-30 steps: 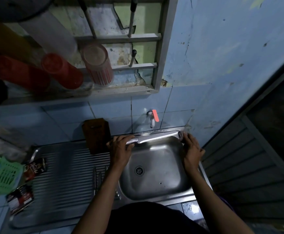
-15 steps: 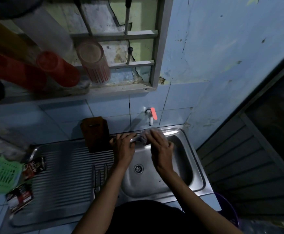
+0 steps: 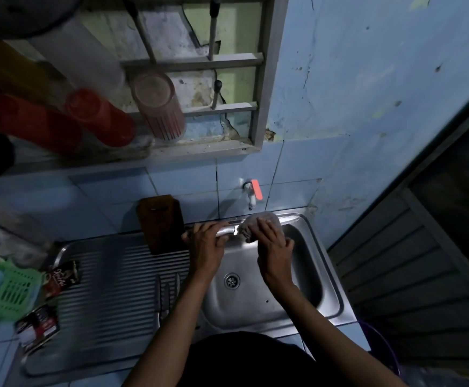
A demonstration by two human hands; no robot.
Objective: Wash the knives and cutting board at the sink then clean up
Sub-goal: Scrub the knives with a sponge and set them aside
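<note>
1. Stainless steel fills the lower view: a sink (image 3: 336, 277) with a ribbed drainboard (image 3: 110, 289) to its left, set in a tiled surface.
2. The left hand (image 3: 205, 244) grips the handle of a knife (image 3: 289, 220) held over the back of the basin, its fingers curled round the handle.
3. The right hand (image 3: 272, 241) pinches a grey cloth or scrubber (image 3: 258, 222) round the blade near the handle; its fingers are pressed together on the wad.
4. The tap (image 3: 251, 192) sits on the wall just above; no running water can be made out in this dim light.
5. Three more knives (image 3: 167, 294) lie side by side on the drainboard beside the basin. Whether they are washed cannot be told.
6. A dark wooden cutting board (image 3: 162, 223) stands upright against the wall tiles at the back of the drainboard, touching the left hand's side.
7. Judgement: the task looks to be in its middle, with one knife being scrubbed. Rinsing it, dealing with the board if unwashed, and the tidying up seem left to do.
</note>
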